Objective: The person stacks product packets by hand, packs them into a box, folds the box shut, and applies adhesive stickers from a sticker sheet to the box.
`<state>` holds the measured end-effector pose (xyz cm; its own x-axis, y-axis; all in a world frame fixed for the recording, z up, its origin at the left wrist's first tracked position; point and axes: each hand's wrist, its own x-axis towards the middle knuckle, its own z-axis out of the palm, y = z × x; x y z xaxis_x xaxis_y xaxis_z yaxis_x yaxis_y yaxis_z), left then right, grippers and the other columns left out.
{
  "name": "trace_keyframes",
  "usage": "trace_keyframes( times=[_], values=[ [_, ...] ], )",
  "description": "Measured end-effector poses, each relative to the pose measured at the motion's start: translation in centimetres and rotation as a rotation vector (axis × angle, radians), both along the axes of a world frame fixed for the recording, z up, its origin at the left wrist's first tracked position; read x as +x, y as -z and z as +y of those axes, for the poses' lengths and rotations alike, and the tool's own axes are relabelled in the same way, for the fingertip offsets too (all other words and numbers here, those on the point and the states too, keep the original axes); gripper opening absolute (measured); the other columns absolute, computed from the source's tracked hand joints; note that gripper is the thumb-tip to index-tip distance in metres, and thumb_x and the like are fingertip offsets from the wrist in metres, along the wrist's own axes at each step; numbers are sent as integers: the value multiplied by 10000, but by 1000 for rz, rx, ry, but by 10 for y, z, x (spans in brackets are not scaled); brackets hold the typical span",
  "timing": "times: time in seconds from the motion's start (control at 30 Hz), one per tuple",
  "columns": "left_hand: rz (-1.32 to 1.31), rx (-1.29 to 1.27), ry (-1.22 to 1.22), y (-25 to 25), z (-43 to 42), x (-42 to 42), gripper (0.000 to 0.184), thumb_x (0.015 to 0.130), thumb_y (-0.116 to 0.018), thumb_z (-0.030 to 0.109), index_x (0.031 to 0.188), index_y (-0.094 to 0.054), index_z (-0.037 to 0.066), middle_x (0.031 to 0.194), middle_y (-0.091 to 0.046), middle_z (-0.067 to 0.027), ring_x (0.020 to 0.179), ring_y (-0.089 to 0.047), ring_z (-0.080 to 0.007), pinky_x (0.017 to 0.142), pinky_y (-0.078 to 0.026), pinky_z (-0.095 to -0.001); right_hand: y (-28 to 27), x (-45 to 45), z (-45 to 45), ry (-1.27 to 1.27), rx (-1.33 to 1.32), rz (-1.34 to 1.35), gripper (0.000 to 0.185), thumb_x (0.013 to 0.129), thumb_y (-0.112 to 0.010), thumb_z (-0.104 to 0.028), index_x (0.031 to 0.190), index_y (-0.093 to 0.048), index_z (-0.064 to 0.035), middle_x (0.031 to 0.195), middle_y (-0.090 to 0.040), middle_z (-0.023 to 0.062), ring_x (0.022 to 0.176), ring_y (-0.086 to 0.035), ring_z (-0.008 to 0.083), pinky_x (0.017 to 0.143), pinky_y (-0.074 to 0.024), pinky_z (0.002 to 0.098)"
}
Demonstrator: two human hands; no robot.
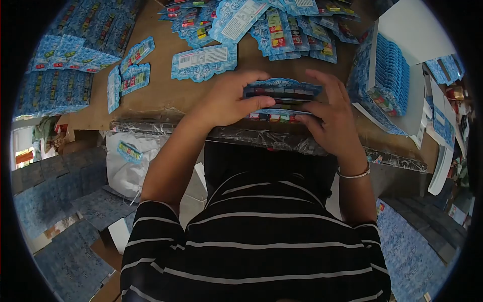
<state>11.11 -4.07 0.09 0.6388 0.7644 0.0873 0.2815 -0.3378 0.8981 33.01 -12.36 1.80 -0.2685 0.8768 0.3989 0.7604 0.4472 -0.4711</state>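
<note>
Between my two hands, near the table's front edge, several blue printed packets [282, 91] with scalloped tops stand on edge, a little fanned apart. My left hand [234, 98] grips their left end, thumb across the front of a rear packet. At the right end, my right hand [329, 110] has its fingers spread among the packets, with some between them. Small coloured squares show on the front packet [274, 118]. Behind my hands a single packet [204, 62] lies with its barcode side up. The lower parts of the held packets are partly hidden by my fingers.
A loose heap of packets [282, 30] covers the back of the table. On the right stands an open box [373, 75] with a row of packets inside. Stacked blue boxes [55, 93] rise at the left, near a few loose packets [135, 79]. A white bag [126, 168] hangs below the edge.
</note>
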Motion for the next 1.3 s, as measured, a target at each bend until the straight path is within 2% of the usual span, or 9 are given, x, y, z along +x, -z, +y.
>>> trace_keyframes(
  times=[0.27,0.33,0.43,0.47,0.53,0.6,0.73,1.03,1.3],
  values=[
    [134,31,-55,-3,6,1,225,836,-631,136,1027,-621,17,805,-634,-46,736,-578,-85,664,-471,-228,3,-1,-6,14,30,3,209,587,-746,-127,778,-678,-73,1221,-485,132,1102,-481,323,901,-399,402],
    [67,-153,29,-5,5,-5,348,757,-704,210,1035,-611,23,870,-634,-146,771,-625,-230,668,-472,-309,5,-1,-6,44,57,22,208,588,-750,-130,771,-671,-69,1217,-488,131,1096,-485,322,893,-406,397],
    [-95,80,174,2,2,-12,513,686,-755,221,1122,-556,38,986,-606,-158,897,-594,-281,752,-467,-341,10,2,-2,87,-53,-25,288,611,-757,-159,850,-634,-57,1190,-495,139,1086,-488,328,884,-412,400],
    [-96,80,179,1,0,-11,513,686,-755,221,1122,-556,38,986,-606,-158,897,-594,-281,752,-467,-341,12,-1,0,114,-154,121,351,607,-767,-163,899,-608,-52,1190,-486,145,1084,-487,331,886,-414,401],
    [220,216,87,-5,-8,-6,639,627,-781,230,1173,-497,57,1069,-565,-158,994,-534,-339,827,-443,-381,12,-1,0,138,-257,263,415,602,-778,-166,948,-581,-48,1190,-476,150,1082,-487,334,889,-416,402],
    [266,196,92,-10,-13,-3,633,625,-777,228,1165,-492,61,1065,-561,-153,997,-524,-348,836,-438,-391,11,1,-1,167,-87,290,535,576,-802,-157,1032,-544,-46,1224,-430,166,1112,-460,345,931,-398,403],
    [198,270,124,-6,-18,-1,599,633,-766,257,1134,-500,66,1086,-552,-141,995,-521,-352,839,-436,-400,-1,7,-18,310,-54,231,531,550,-812,-128,1011,-565,-37,1266,-384,180,1165,-414,352,960,-375,412],
    [102,287,152,-4,-20,-2,612,662,-741,375,1121,-514,40,1099,-549,-149,994,-519,-349,839,-431,-405,14,9,-35,118,-93,83,278,596,-709,-20,856,-654,-101,1333,-359,191,1215,-386,327,953,-355,416],
    [27,72,148,-7,-11,-1,423,751,-678,241,1087,-544,23,993,-591,-165,919,-560,-327,775,-448,-378,19,4,-35,146,-165,303,219,612,-682,21,814,-655,-62,1290,-411,184,1160,-443,343,937,-378,407]
  ],
)
